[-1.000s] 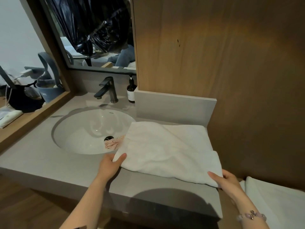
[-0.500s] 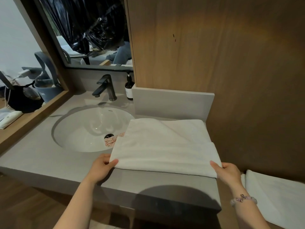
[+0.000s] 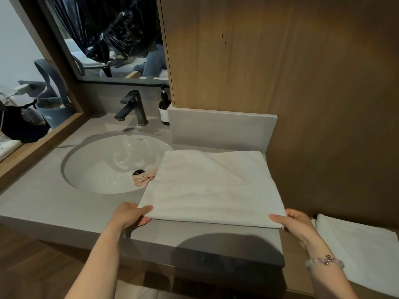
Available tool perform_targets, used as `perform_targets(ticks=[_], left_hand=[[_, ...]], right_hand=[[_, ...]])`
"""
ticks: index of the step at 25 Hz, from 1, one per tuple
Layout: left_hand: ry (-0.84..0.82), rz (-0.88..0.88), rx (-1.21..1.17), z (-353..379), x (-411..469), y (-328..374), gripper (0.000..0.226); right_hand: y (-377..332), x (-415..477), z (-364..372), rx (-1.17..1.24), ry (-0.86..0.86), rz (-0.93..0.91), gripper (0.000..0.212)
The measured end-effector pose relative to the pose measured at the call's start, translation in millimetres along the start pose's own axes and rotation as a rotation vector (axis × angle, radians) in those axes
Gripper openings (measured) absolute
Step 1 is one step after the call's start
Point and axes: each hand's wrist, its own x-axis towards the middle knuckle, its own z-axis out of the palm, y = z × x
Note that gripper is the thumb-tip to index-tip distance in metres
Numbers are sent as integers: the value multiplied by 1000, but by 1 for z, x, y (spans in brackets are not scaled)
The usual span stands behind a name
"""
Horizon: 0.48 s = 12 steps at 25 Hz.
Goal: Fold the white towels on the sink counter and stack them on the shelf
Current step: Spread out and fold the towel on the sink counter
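A folded white towel (image 3: 212, 186) is laid on the grey sink counter (image 3: 54, 203), to the right of the basin (image 3: 103, 165). Its near left corner is pinched by the left hand (image 3: 129, 216), its near right corner by the right hand (image 3: 295, 223). Another white towel (image 3: 356, 249) is seen on the lower wooden shelf (image 3: 291, 255) at right.

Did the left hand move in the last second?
Yes. The left hand drew back slightly toward the front edge of the counter, away from the drain.
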Motion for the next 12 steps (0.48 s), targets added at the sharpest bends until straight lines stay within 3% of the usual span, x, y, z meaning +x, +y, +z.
perform_targets(ticks=[3, 7, 8, 9, 10, 11, 12], left_hand=[[98, 55, 249, 5, 1, 0, 25], [118, 69, 436, 3, -5, 12, 29], [224, 135, 563, 6, -3, 14, 36], [376, 280, 658, 15, 0, 17, 45], [463, 479, 712, 30, 0, 21, 52], [427, 658, 766, 52, -5, 26, 58], [318, 813, 860, 79, -10, 30, 65]], right_hand=[[-1, 2, 1, -5, -39, 84, 14], [-28, -2, -8, -285, -120, 90, 16], [-35, 0, -4, -439, 0, 27, 22], [-38, 5, 6, -578, 227, -104, 34], [-42, 8, 22, -656, 433, -336, 42], [-47, 4, 47, -707, 492, -559, 44], [-48, 1, 76, -790, 408, -731, 46]])
